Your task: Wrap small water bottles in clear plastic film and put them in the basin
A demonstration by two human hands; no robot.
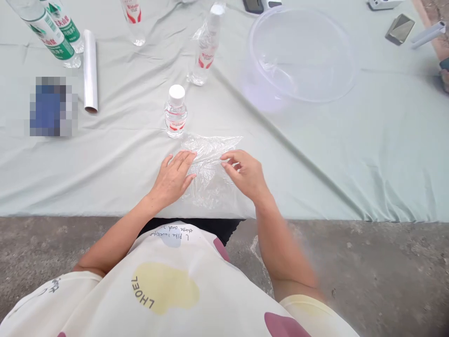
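A crinkled sheet of clear plastic film (210, 182) lies on the cloth near the table's front edge, its upper part folded and bunched. My left hand (174, 178) rests on the film's left side, palm down with fingers spread. At the film's right edge, my right hand (245, 173) has its thumb and index finger pinched together on the plastic, the other fingers curled. Just behind the film stands a small water bottle (175, 114) with a white cap, upright. Farther back is another bottle (205, 51) with clear plastic around its upper part.
A large translucent basin (340, 96) sits at the back right. To the left lie a roll of film (90, 75) and a pixelated blue item (49, 110). Green-labelled bottles (56, 42) and a red-labelled bottle (134, 21) stand behind. A small grey box (400, 29) is far right.
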